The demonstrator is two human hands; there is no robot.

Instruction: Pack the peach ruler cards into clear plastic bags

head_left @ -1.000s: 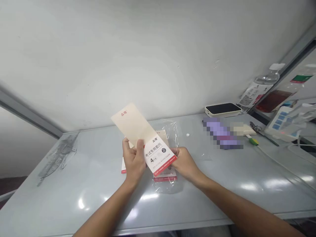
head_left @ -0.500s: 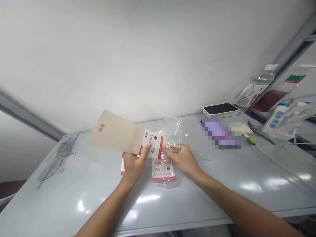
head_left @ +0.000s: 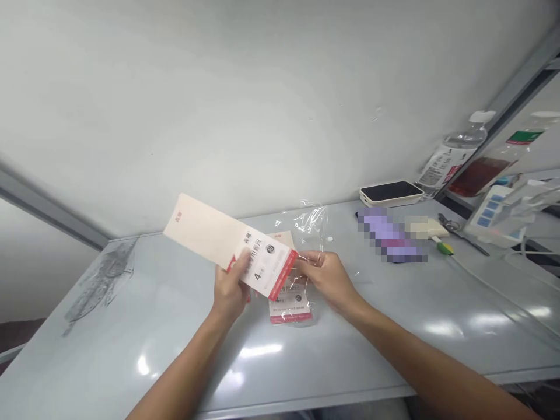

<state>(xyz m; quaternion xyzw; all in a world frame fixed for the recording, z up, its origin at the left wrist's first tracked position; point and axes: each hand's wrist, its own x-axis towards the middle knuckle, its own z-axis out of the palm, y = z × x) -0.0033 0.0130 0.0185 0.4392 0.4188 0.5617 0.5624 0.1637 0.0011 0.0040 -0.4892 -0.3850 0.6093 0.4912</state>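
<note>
My left hand [head_left: 231,287] is closed on a long cream card [head_left: 219,236] with a red strip and black print at its near end; the card points up and to the left. My right hand [head_left: 329,275] pinches the edge of a clear plastic bag [head_left: 308,224], fingers touching the card's red end. Under both hands another card in a clear sleeve [head_left: 289,304] lies on the grey table [head_left: 175,350]. A further red-edged card is partly hidden behind my left hand.
At the back right stand a dark-topped cream box [head_left: 391,193], a clear bottle [head_left: 455,153], a blurred purple item [head_left: 391,238], a white power strip [head_left: 494,213] and cables [head_left: 490,280]. A white wall rises behind the table.
The card swung from upright to leaning left, then steadied, tilted up to the left. My right hand rose from the table and now pinches the clear bag by the card's end.
</note>
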